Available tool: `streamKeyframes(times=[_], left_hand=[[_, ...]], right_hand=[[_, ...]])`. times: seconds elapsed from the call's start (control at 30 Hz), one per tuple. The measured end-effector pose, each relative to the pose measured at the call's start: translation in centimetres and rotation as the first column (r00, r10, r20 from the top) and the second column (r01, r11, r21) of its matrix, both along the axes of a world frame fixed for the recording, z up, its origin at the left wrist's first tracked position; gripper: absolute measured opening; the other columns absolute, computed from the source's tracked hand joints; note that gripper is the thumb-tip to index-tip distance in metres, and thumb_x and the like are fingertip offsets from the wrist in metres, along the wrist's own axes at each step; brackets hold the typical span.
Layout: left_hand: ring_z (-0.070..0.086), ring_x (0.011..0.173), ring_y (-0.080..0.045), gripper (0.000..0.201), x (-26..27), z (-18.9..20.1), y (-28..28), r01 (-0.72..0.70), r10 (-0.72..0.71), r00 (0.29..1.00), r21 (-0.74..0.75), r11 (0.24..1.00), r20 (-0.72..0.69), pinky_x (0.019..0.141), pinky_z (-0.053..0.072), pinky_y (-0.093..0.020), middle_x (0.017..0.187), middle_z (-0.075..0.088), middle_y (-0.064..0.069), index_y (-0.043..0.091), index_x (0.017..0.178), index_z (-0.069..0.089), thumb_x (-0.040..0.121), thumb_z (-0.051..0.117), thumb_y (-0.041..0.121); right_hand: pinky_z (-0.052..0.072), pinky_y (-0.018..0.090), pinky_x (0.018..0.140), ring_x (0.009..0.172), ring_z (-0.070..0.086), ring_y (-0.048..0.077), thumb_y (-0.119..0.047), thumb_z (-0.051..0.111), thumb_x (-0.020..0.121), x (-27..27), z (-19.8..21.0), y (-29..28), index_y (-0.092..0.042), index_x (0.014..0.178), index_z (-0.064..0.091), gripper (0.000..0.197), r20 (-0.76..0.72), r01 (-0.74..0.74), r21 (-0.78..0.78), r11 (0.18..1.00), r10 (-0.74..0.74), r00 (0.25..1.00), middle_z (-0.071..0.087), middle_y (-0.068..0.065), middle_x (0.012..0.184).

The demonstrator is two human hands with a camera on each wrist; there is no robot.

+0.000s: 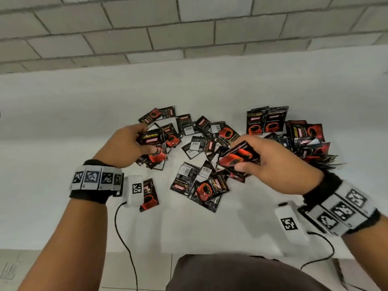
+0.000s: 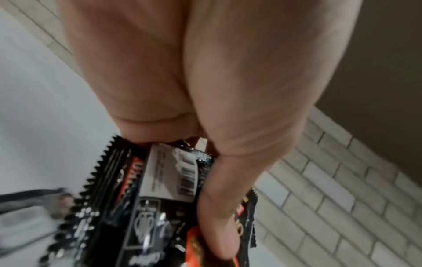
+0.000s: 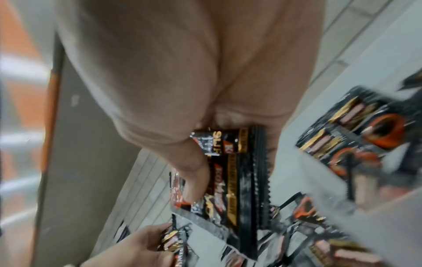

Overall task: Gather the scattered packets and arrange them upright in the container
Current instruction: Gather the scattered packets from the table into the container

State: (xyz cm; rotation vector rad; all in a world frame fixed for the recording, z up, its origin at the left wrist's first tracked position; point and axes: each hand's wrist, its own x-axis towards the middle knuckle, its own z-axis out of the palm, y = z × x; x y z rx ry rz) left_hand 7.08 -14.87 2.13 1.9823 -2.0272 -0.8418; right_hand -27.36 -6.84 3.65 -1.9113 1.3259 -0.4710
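Observation:
Black-and-red coffee packets (image 1: 201,141) lie scattered across the white table (image 1: 63,122). My left hand (image 1: 150,139) grips a small stack of packets (image 1: 156,148) between thumb and fingers; the left wrist view shows the stack (image 2: 164,198) with a barcode side up under the thumb (image 2: 219,207). My right hand (image 1: 238,154) pinches a few packets (image 1: 239,156) just above the middle heap, seen edge-on in the right wrist view (image 3: 237,180). Two packets (image 1: 265,120) stand upright at the back right. I cannot make out the container's walls.
A single packet (image 1: 149,195) lies by my left wrist. Another heap (image 1: 308,141) is piled at the right. A brick wall (image 1: 189,28) runs behind the table. Wrist cables (image 1: 126,244) hang over the front edge, above my dark-clothed lap (image 1: 241,271).

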Motion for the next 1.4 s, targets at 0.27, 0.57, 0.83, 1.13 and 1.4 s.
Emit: streamKeyframes(times=[0.27, 0.57, 0.83, 1.13, 1.4], left_hand=[[0.056, 0.086, -0.008, 0.031, -15.1, 3.7, 1.4, 0.022, -0.137, 0.955, -0.397, 0.917, -0.265, 0.072, 0.037, -0.004, 0.105, 0.058, 0.002, 0.024, 0.104, 0.052, 0.088, 0.079, 0.025], [0.046, 0.113, -0.023, 0.036, -27.9, -2.3, 4.5, 0.501, -0.527, 0.849, -0.381, 0.777, 0.043, 0.095, 0.056, -0.033, 0.129, 0.037, -0.011, 0.009, 0.126, 0.052, 0.093, 0.065, 0.001], [0.036, 0.131, -0.027, 0.078, -28.0, -6.0, 5.9, 0.594, -0.563, 0.805, -0.232, 0.771, 0.187, 0.107, 0.036, -0.048, 0.15, 0.035, -0.004, 0.024, 0.163, 0.002, 0.102, 0.044, 0.049], [0.014, 0.152, -0.025, 0.087, -25.3, -4.2, 5.6, 0.615, -0.622, 0.783, -0.187, 0.766, 0.029, 0.122, 0.023, -0.051, 0.167, 0.009, 0.0, 0.03, 0.162, 0.011, 0.094, 0.045, 0.072], [0.039, 0.137, -0.024, 0.071, -8.1, -2.2, 4.7, 0.265, -0.263, 0.948, 0.015, 0.964, 0.18, 0.112, 0.041, -0.045, 0.151, 0.031, 0.0, 0.031, 0.147, 0.039, 0.087, 0.074, 0.047]], right_hand=[[0.05, 0.029, 0.083, 0.099, 0.061, 0.007, -0.012, 0.072, 0.09, -14.3, 0.2, 1.7, -0.037, 0.112, 0.059, 0.036, -0.128, 0.235, -0.121, 0.965, -0.25, 0.96, 0.064, -0.02, 0.105], [0.035, 0.035, 0.08, 0.095, 0.035, 0.016, -0.01, 0.061, 0.089, -16.9, -4.7, 0.5, -0.024, 0.128, 0.05, 0.043, -0.524, 0.119, -0.11, 0.987, -0.16, 0.837, 0.036, -0.013, 0.104], [0.032, 0.036, 0.102, 0.123, 0.034, 0.016, -0.032, 0.063, 0.092, -17.1, -3.3, 0.9, -0.034, 0.134, 0.044, 0.046, -0.36, 0.231, -0.084, 0.969, -0.245, 0.9, 0.037, -0.009, 0.131], [0.019, 0.044, 0.12, 0.149, 0.014, 0.016, -0.079, 0.025, 0.083, -16.0, -4.8, 1.3, -0.036, 0.155, 0.022, 0.084, -0.51, 0.156, -0.009, 0.988, -0.139, 0.849, 0.018, -0.008, 0.162], [0.04, 0.019, 0.093, 0.107, 0.049, -0.002, -0.049, 0.056, 0.094, -7.2, 1.4, 1.8, -0.035, 0.121, 0.057, 0.031, -0.179, 0.004, -0.185, 0.983, -0.038, 0.983, 0.053, -0.02, 0.11]])
